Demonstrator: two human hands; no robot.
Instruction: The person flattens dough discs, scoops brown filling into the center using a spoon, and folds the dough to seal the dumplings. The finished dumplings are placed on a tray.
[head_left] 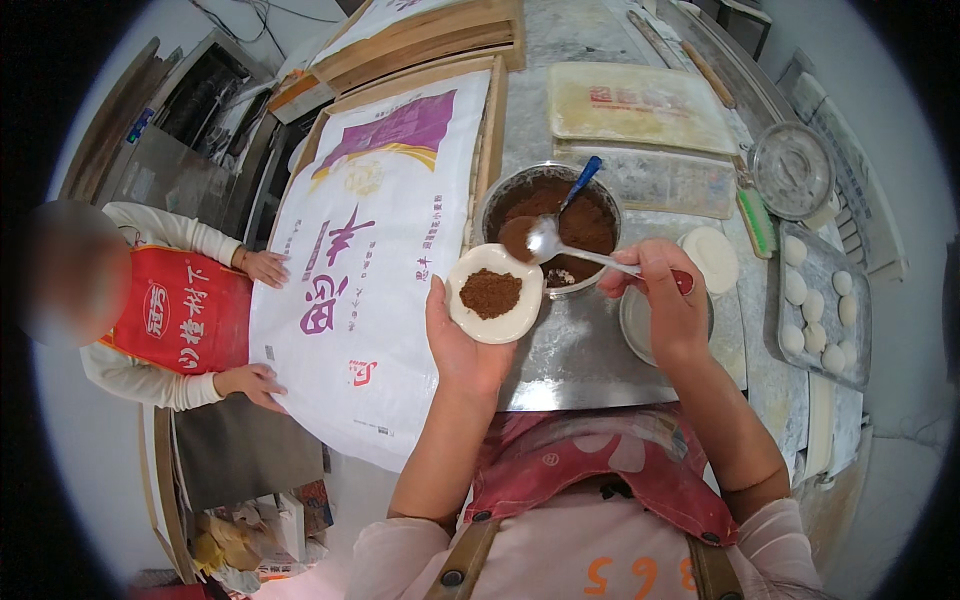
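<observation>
Bench (570, 370): dusted metal top, crowded with baking gear, running away from the apron at the lower edge.
Sack (380, 260): large white printed bag spread flat at left over wooden boards, pressed down by a co-worker's two hands (262, 268).
Tray (825, 300): metal, at far right, lined with small pale dough balls.
Bowl (550, 225): steel, full of dark brown filling, just beyond both hands; a second, blue-handled spoon (582, 180) stuck in it.
Left hand (462, 345): palm up, cupped under a round dough disc, grasping it from below.
Dough disc (495, 293): held at the bowl's near-left rim, a mound of brown filling (490, 292) heaped at its centre.
Right hand (665, 300): clenched round a spoon handle, to the right of the disc.
Metal spoon (545, 240): long axis running left from the right hand, slightly up the frame; bowl end poised over the filling bowl, just above the disc's far edge, looking empty.
Key relation: disc lying left of the spoon hand, spoon tip already nearest it.
</observation>
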